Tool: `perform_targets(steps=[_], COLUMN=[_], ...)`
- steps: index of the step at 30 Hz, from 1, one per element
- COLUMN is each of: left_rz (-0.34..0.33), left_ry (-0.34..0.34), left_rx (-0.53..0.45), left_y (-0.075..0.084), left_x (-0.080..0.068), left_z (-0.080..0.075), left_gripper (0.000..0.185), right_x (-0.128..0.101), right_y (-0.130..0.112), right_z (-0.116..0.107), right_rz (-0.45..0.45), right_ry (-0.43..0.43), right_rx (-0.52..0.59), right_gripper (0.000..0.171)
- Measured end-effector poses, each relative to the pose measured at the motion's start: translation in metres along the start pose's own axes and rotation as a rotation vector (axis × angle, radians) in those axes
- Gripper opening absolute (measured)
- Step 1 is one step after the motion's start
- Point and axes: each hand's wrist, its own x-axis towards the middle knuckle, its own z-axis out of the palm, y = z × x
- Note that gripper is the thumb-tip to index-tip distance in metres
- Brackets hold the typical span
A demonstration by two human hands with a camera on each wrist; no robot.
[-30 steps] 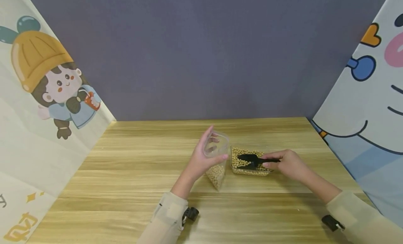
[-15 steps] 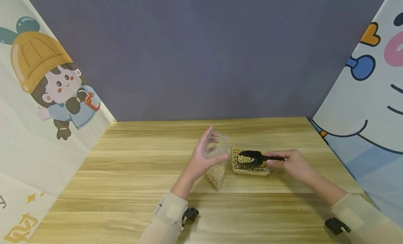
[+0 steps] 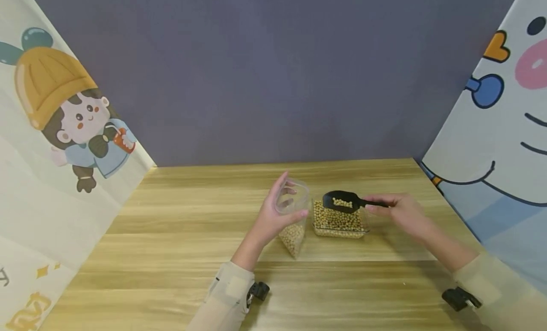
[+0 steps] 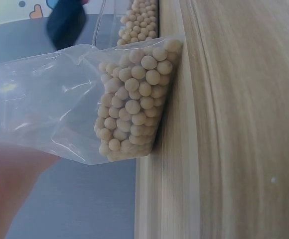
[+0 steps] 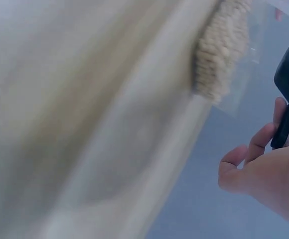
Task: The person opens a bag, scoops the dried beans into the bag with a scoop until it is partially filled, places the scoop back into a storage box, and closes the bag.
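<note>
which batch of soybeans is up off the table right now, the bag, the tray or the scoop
The few in the black scoop, which the right hand holds above the clear tray. The tray sits on the table, and the bag in the left hand rests on it.

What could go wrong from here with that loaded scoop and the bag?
1. The black scoop, held by its handle in the right hand, carries loose beans above the clear tray; a tilt could spill them on the table.
2. The left hand holds open only a narrow mouth on the plastic bag; beans may miss it.
</note>
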Motion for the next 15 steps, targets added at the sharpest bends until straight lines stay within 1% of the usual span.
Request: perform_targets(steps=[4, 7, 9, 11, 13, 15], left_rz=[-0.002, -0.002, -0.002, -0.002, 0.001, 0.003], left_ry=[0.012, 0.012, 0.007, 0.001, -0.007, -0.015], left_rx=[-0.003, -0.004, -0.002, -0.001, 0.000, 0.005], left_y=[-0.001, -0.001, -0.003, -0.003, -0.003, -0.003], left_x=[-0.003, -0.003, -0.003, -0.002, -0.001, -0.001], left_z=[-0.001, -0.002, -0.002, -0.002, -0.001, -0.001], left_gripper=[0.114, 0.114, 0.115, 0.115, 0.115, 0.114], right_x=[0.004, 0.004, 0.004, 0.002, 0.000, -0.003], right_y=[-0.026, -0.046, -0.059, -0.072, -0.083, -0.093], right_z=[-0.012, -0.022, -0.028, -0.032, -0.035, -0.036], right_rz=[-0.029, -0.041, -0.058, -0.056, -0.064, -0.072], right_ry=[0.010, 0.039, 0.051, 0.061, 0.062, 0.081], right_rx=[-0.016, -0.072, -0.099, -0.131, -0.125, -0.160], right_gripper=[0.059, 0.060, 0.058, 0.058, 0.057, 0.054])
